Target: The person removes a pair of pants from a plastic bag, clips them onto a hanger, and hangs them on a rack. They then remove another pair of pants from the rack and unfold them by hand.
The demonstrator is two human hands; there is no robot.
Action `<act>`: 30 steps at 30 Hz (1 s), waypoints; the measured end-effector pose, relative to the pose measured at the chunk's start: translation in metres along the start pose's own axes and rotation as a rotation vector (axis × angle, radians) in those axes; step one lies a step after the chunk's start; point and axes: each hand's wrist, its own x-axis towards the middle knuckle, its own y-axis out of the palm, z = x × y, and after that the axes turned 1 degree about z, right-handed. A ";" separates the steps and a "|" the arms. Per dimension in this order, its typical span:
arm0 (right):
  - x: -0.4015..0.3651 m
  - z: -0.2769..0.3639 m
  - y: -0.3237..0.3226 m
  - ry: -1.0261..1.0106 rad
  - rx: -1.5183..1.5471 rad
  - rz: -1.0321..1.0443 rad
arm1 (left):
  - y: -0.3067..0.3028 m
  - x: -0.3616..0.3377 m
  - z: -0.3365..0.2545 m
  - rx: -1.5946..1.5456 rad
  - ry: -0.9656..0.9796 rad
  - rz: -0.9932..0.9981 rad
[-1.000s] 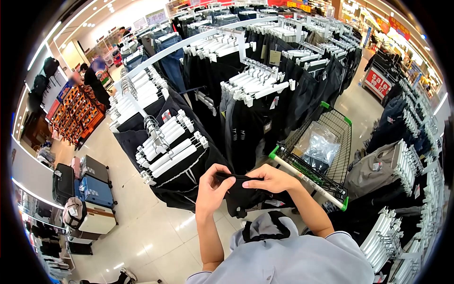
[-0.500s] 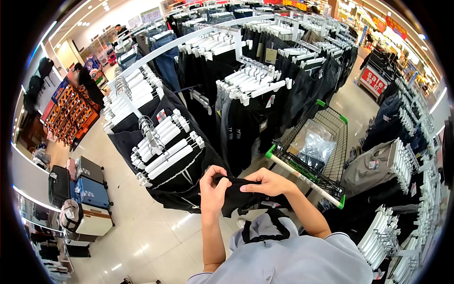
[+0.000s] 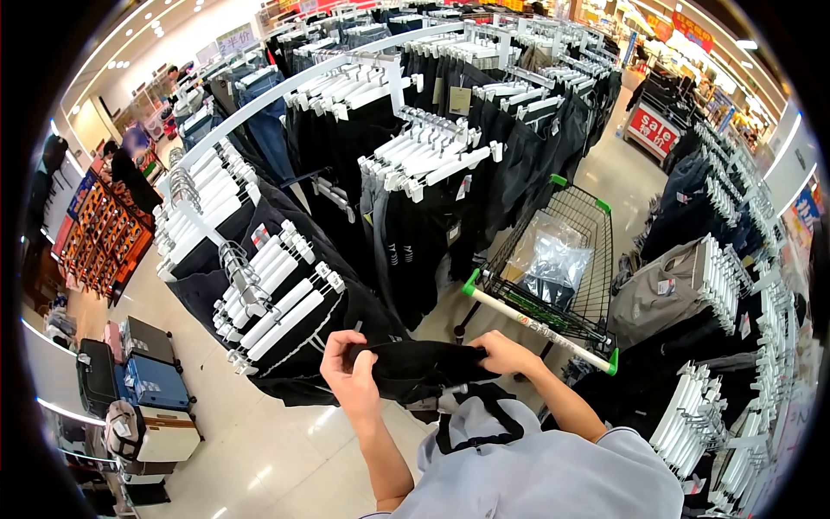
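Observation:
A black garment (image 3: pixel 422 365), apparently trousers, is spread between my two hands by its top edge. My left hand (image 3: pixel 353 381) is closed on the left end of that edge, thumb and fingers curled around the cloth. At the opposite end, my right hand (image 3: pixel 508 355) pinches the edge between thumb and fingers. The lower part of the garment is hidden by my grey shirt and its own folds. Just beyond my left hand hang black trousers (image 3: pixel 346 320) on white clip hangers (image 3: pixel 268 298).
A shopping cart (image 3: pixel 540 324) with clear plastic-wrapped packages (image 3: pixel 553 264) stands ahead to the right. Racks of trousers (image 3: pixel 424 156) fill the front, and another rack (image 3: pixel 666 298) lines the right. Suitcases (image 3: pixel 160 376) stand at left. A person in black (image 3: pixel 130 177) is far left.
My hands have moved apart, the left going left and the right going slightly right, so the black cloth is stretched wider. The surroundings have shifted left in view.

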 end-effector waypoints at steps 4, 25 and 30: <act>0.023 -0.004 -0.032 0.005 -0.040 0.085 | -0.010 0.000 0.004 0.115 0.049 0.023; 0.279 -0.069 -0.244 -0.039 -0.695 -0.901 | -0.008 0.051 0.004 0.272 0.088 -0.062; 0.280 -0.073 -0.244 -0.230 -0.827 -0.999 | -0.004 0.055 -0.001 0.260 0.129 -0.076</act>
